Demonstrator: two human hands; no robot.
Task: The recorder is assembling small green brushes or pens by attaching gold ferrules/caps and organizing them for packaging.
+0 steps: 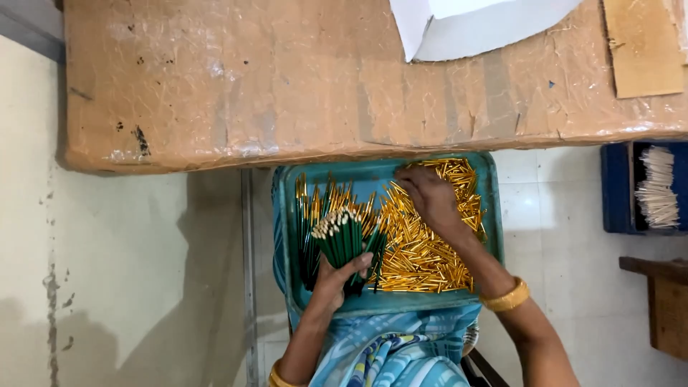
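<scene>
The left hand [337, 276] is closed round a bundle of green sticks [342, 236], pale tips up, held over the left part of the teal tray [494, 215] on the person's lap. More green sticks [309, 215] lie loose in the tray beside it. If that grip loosens, the bundle could fan out and drop among the loose ones. To the right, the right hand [430, 197] rests palm down on the heap of gold tubes [423, 251], fingers curled into it; whether it has pinched one I cannot tell. A careless sweep could push tubes over the tray's far rim
</scene>
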